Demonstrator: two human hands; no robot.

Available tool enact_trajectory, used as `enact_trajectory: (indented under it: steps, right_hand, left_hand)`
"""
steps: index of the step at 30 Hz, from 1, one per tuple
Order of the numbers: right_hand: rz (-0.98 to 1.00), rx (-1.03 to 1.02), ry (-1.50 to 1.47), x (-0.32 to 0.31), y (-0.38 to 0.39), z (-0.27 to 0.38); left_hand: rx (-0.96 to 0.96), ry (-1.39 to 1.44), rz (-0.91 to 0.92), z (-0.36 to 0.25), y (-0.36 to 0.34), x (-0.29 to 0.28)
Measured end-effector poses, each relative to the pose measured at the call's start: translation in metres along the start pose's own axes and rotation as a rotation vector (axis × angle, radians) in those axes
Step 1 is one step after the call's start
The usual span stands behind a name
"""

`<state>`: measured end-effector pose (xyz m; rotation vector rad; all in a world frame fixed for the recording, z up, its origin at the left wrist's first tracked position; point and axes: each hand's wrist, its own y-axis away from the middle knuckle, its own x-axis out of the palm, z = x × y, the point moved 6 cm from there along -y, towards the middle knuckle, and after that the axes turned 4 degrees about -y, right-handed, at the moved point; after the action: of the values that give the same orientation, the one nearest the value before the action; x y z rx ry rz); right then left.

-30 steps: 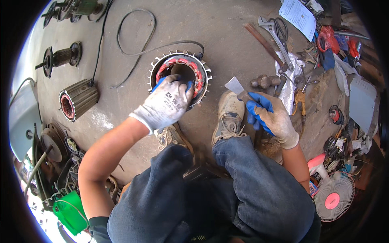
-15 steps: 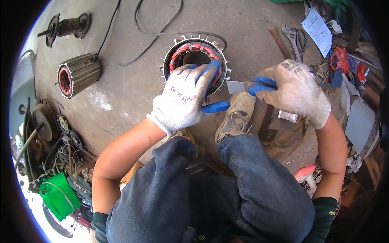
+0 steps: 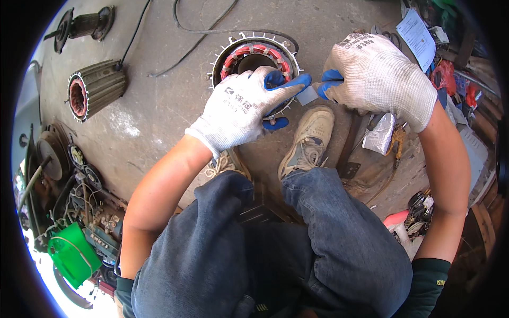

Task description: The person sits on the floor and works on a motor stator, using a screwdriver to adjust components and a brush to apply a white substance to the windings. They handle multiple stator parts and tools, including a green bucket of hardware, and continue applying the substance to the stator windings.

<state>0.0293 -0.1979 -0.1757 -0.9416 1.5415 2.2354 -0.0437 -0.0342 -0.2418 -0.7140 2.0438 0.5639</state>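
My gloved left hand point(image 3: 241, 106) is closed over the lower rim of a motor stator point(image 3: 254, 49) with pins round its edge and red windings inside, standing on the floor; its index finger reaches right toward a scraper blade. My gloved right hand point(image 3: 379, 77) is closed on the putty scraper point(image 3: 306, 94), its flat blade just right of the stator, beside my left index finger; the handle is hidden in the glove. Below the blade is my right shoe point(image 3: 310, 138). A white packet point(image 3: 379, 138) lies under my right wrist.
A second stator point(image 3: 98, 87) and a shafted rotor point(image 3: 82, 26) lie at left on the concrete floor point(image 3: 148, 106), near a looped black cable point(image 3: 207, 32). Machine parts point(image 3: 53, 159) and a green bucket point(image 3: 74, 254) crowd the lower left. Papers point(image 3: 416, 37), bags and scrap line the right.
Compared with a second ago, my right hand has moved up and turned over, holding the blade level by the stator. My left index finger now stretches toward the blade. The view has shifted.
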Motion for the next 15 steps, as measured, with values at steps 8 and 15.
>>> enact_trajectory:
  steps: [8,15]
  right_hand:
    - [-0.011,-0.066,0.050,0.006,-0.003,0.007]
    - [-0.063,-0.208,0.123,0.012,0.006,0.031]
  left_hand:
    - [0.036,0.006,-0.070,0.001,0.003,0.003]
    - [0.111,-0.022,-0.071,0.002,0.008,0.006]
